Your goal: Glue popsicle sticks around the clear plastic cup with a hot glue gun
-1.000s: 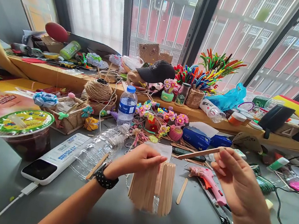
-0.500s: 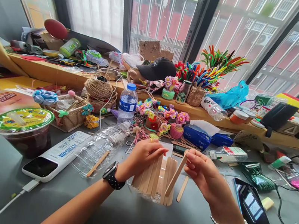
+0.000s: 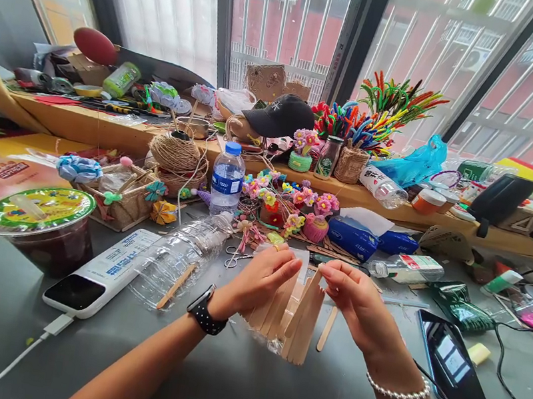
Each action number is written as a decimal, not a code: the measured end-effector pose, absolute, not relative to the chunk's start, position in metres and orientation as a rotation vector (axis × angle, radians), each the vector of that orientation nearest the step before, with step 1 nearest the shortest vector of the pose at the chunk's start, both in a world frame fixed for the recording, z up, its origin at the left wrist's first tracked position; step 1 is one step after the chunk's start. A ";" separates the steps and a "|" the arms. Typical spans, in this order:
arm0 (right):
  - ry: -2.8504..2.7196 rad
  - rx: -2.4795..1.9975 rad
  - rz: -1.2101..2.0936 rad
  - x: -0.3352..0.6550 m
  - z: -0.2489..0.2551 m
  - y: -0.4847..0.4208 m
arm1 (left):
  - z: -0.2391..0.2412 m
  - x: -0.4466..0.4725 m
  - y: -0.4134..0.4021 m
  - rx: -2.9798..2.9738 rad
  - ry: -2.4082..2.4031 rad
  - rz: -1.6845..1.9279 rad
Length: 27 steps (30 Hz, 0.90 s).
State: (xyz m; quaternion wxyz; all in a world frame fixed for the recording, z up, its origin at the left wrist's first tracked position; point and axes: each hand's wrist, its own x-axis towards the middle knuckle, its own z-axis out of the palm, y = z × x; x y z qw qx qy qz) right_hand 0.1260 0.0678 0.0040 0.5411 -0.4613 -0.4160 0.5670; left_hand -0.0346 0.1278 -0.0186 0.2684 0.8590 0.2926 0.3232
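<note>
A small clear container clad in upright wooden craft sticks (image 3: pixel 285 320) stands on the grey table (image 3: pixel 226 389) in front of me. My left hand (image 3: pixel 261 279), with a black watch on the wrist, grips its top left side. My right hand (image 3: pixel 357 298), wearing a bead bracelet, pinches a single wooden stick (image 3: pixel 301 303) and presses it slantwise against the container's open side. A loose stick (image 3: pixel 326 328) lies on the table just right of the container.
An empty clear plastic bottle (image 3: pixel 180 260) lies to the left with a stick beside it, next to a white power bank (image 3: pixel 100 273) and a sealed drink cup (image 3: pixel 34 223). A dark phone (image 3: pixel 455 364) lies at right. Water bottle (image 3: pixel 227 178), twine, scissors, tissue pack and craft flowers crowd behind.
My right hand has brought the stick down from the air at right and laid it against the clad container. The container has tilted slightly under my left hand.
</note>
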 end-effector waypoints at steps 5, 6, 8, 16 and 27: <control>-0.933 -1.053 1.370 0.126 0.000 0.069 | -0.017 -0.036 0.126 2.294 0.801 0.848; -0.929 -1.050 1.383 0.126 0.000 0.068 | -0.017 -0.035 0.126 2.289 0.797 0.852; -0.917 -1.057 1.397 0.124 -0.001 0.068 | -0.017 -0.035 0.125 2.289 0.788 0.855; -0.995 -1.108 1.361 0.124 -0.004 0.070 | -0.017 -0.035 0.125 2.294 0.794 0.847; -1.076 -1.103 1.372 0.116 -0.005 0.069 | -0.020 -0.035 0.128 2.294 0.786 0.873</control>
